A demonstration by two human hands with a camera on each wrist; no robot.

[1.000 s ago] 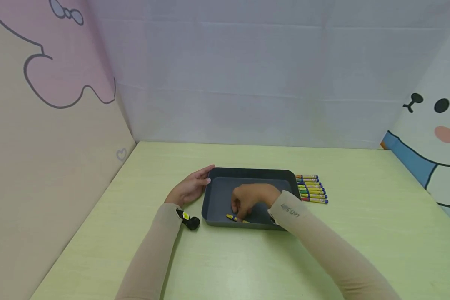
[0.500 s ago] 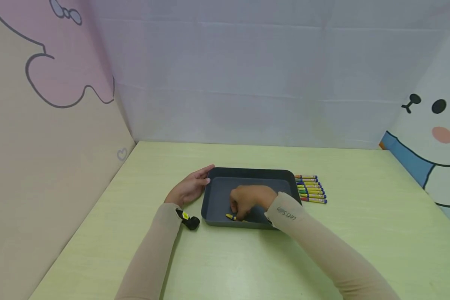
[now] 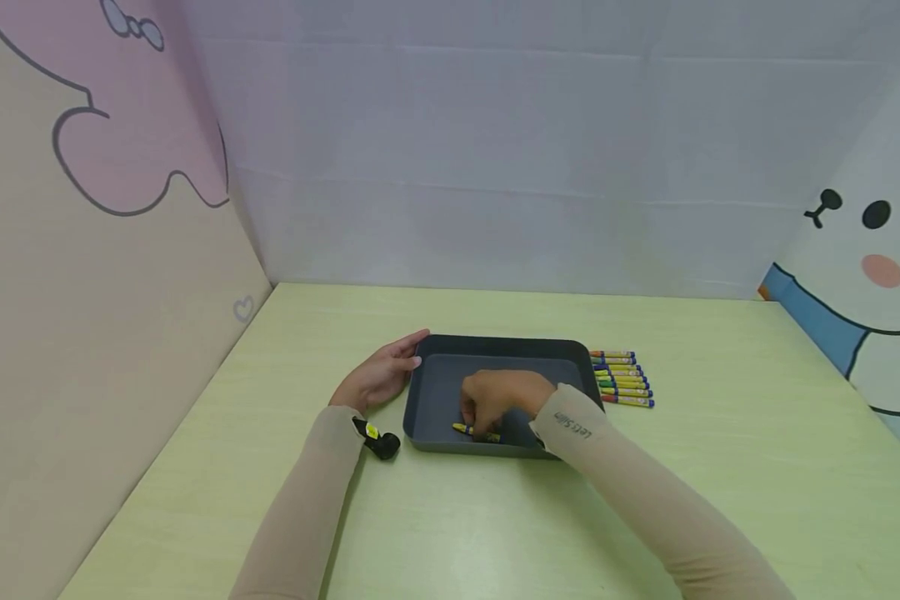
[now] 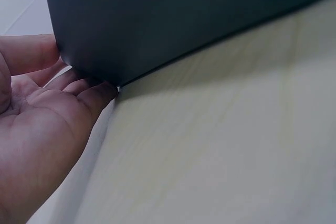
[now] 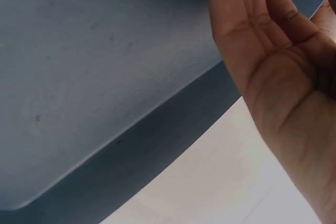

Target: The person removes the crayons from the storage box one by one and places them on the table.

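A dark grey rectangular tray (image 3: 437,387) lies on the table. My left hand (image 3: 378,377) holds its left side; in the left wrist view the thumb presses the tray wall (image 4: 173,14) and the fingertips tuck under the lower corner. Inside the tray, near its front wall, is a yellow-wrapped crayon (image 3: 461,428). The fingers of my right hand (image 3: 506,393) reach down and pinch it around the middle, both ends showing. In the right wrist view that hand (image 5: 286,77) hangs over the tray floor (image 5: 115,61), its fingertips cut off at the top and the crayon out of sight.
Several crayons (image 3: 624,379) in yellow wrappers lie in a row on the table (image 3: 450,533), close against the tray's right side. Printed panels (image 3: 157,350) border the table at left and right, and a pale cloth (image 3: 450,167) hangs behind it.
The crayon under my right fingers has shifted slightly: its right end dipped from sight half a second ago and shows again now. My right hand moved a touch left; the left hand and tray stayed put.
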